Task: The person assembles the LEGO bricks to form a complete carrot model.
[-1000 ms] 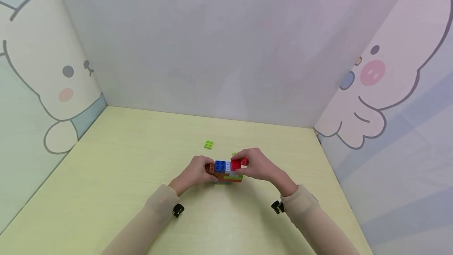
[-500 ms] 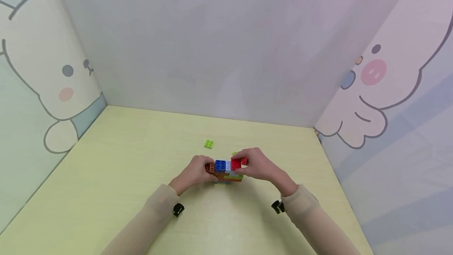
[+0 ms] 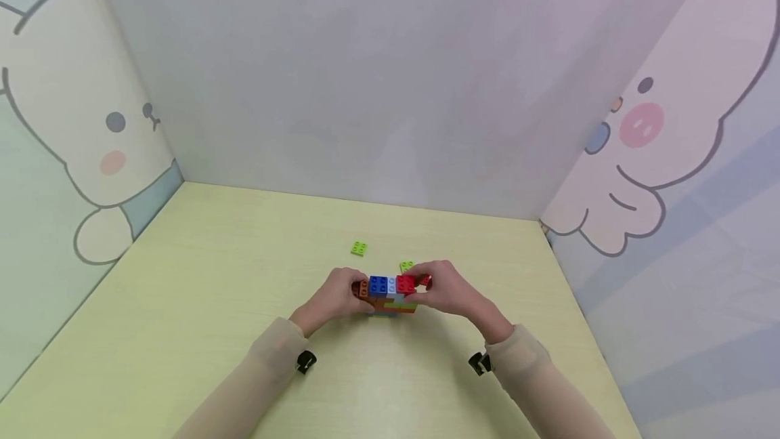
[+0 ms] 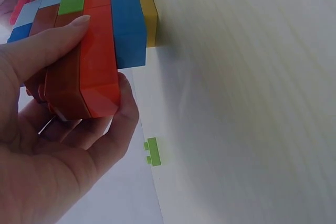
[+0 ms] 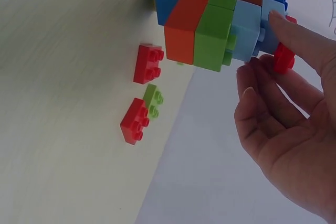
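My left hand [image 3: 338,291] grips the left end of a toy-brick build [image 3: 399,305]. In the left wrist view its thumb lies across brown bricks [image 4: 65,85], with fingers curled behind and under a red-orange brick [image 4: 100,72]. Blue and yellow bricks form the build's base. Along the top sit a dark blue brick [image 3: 378,285], a light blue one [image 3: 393,285] and a red brick [image 3: 405,284]. My right hand [image 3: 449,288] is at the right end, fingers loosely bent; its thumb lies against the light blue brick [image 5: 269,24] beside the red one. Its fingertips are partly hidden.
Two loose red bricks [image 5: 148,64] and a light green brick [image 5: 152,99] lie on the table beyond the right hand. Another light green brick [image 3: 359,248] lies farther back. Printed walls [image 3: 390,87] enclose the table's back and sides.
My right hand has eased slightly right and down from the red brick, which now shows all its top studs. One green brick shows more. My left hand keeps its grip.
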The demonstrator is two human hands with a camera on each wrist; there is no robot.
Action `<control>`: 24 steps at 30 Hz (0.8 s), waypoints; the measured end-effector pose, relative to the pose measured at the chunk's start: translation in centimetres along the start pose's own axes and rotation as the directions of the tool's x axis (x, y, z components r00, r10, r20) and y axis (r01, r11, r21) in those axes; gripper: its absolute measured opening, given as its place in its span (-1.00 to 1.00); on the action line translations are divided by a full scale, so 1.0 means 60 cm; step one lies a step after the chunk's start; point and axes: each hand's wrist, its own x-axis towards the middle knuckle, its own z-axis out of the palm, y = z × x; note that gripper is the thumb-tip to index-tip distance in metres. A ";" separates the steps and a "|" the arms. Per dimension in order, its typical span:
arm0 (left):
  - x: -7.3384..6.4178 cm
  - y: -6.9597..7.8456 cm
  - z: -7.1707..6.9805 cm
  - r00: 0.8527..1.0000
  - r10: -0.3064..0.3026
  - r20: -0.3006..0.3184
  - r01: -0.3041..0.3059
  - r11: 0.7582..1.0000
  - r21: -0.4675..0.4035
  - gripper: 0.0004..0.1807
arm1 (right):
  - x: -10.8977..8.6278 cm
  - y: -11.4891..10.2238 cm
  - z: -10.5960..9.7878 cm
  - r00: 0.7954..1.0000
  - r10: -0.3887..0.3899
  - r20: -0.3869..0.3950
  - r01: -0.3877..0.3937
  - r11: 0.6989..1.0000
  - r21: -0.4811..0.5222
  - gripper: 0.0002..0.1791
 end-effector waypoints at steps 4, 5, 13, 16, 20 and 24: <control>-0.002 0.000 -0.002 1.000 0.001 -0.001 -0.001 1.000 0.000 -0.61 | 0.002 0.007 0.014 1.000 -0.010 -0.017 0.011 0.999 0.052 -0.68; -0.003 0.000 -0.003 1.000 0.001 0.000 -0.001 1.000 0.002 -0.60 | 0.003 0.010 0.018 1.000 -0.009 -0.023 0.011 0.998 0.070 -0.68; -0.005 0.000 -0.002 1.000 0.031 0.000 -0.031 0.999 0.028 -0.64 | 0.002 0.031 0.054 0.995 0.078 -0.062 -0.055 0.947 0.317 -0.63; -0.007 -0.001 0.002 0.999 0.039 0.000 -0.039 0.999 0.028 -0.61 | -0.002 0.039 0.063 0.994 0.080 -0.072 -0.050 0.934 0.354 -0.57; -0.009 -0.001 0.004 0.998 0.056 0.017 -0.057 0.998 0.031 -0.57 | -0.009 0.043 0.067 0.994 0.071 -0.086 -0.036 0.934 0.356 -0.56; -0.007 -0.002 -0.018 0.991 0.069 0.114 -0.074 0.996 0.045 -0.47 | -0.013 0.042 0.065 0.993 0.086 -0.087 -0.050 0.934 0.353 -0.57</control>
